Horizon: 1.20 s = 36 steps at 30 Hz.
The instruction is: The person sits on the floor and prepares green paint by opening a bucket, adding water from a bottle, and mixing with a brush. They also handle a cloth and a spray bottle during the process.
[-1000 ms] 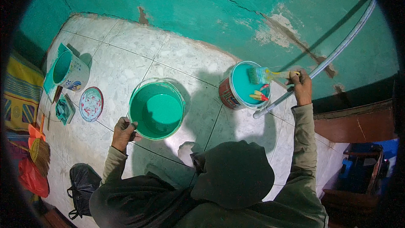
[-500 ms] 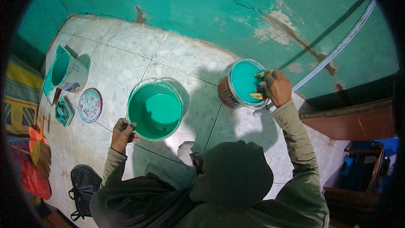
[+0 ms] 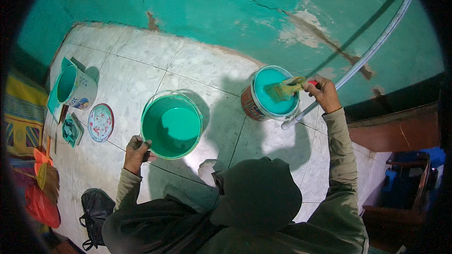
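Note:
My right hand [image 3: 322, 92] grips a paintbrush [image 3: 286, 89] whose bristles hang over the open paint can [image 3: 269, 95] filled with turquoise paint. My left hand [image 3: 137, 153] rests on the floor by the near rim of a wide green bucket [image 3: 171, 124] of green paint, its fingers curled, touching the rim. My hooded head and shoulders fill the lower middle of the view.
A turquoise wall [image 3: 263, 14] with a crack and peeled patches stands ahead. A white pipe [image 3: 362, 61] leans against it. On the tiled floor at left are a tipped tin [image 3: 73, 86], a round lid [image 3: 100, 122] and a black bag [image 3: 95, 209].
My right hand brought the brush from beside the wall down over the paint can, then lifted it slightly to the right. The left hand stayed by the green bucket.

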Motion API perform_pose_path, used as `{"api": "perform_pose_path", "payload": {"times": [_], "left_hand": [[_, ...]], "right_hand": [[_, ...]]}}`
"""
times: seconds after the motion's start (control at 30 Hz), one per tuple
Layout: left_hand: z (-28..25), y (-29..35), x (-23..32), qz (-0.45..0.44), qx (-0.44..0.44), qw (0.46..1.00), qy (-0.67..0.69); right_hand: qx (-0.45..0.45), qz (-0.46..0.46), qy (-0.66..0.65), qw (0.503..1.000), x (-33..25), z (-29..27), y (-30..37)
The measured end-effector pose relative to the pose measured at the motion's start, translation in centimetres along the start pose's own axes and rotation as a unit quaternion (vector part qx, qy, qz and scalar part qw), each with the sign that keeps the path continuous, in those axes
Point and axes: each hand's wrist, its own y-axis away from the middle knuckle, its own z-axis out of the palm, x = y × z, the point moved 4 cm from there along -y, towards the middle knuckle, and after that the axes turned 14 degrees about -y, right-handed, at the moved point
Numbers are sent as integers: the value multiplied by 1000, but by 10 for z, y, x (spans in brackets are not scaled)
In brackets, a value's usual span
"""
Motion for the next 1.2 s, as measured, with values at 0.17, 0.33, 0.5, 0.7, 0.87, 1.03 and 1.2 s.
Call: {"api": "perform_pose_path", "payload": {"times": [0.17,0.33,0.5,0.7,0.87,1.03,1.2], "left_hand": [[0,-2,-3,11,-2,1000,9],[2,2,3,7,-6,1000,5],[0,1,1,0,-3,1000,4],[-1,1,1,8,-12,1000,1],[-2,0,-2,5,-13,1000,7],[0,1,2,2,-8,1000,15],[-1,1,0,0,-2,1000,14]], "right_hand": [[111,21,-104,988,-1,-21,10],[184,59,-243,951,8,-28,22],[194,66,-267,942,13,-28,25],[209,56,-247,945,4,-20,31],[175,32,-203,963,-8,-11,49],[16,-111,48,992,-18,0,91],[-68,-139,137,978,-16,17,125]]}}
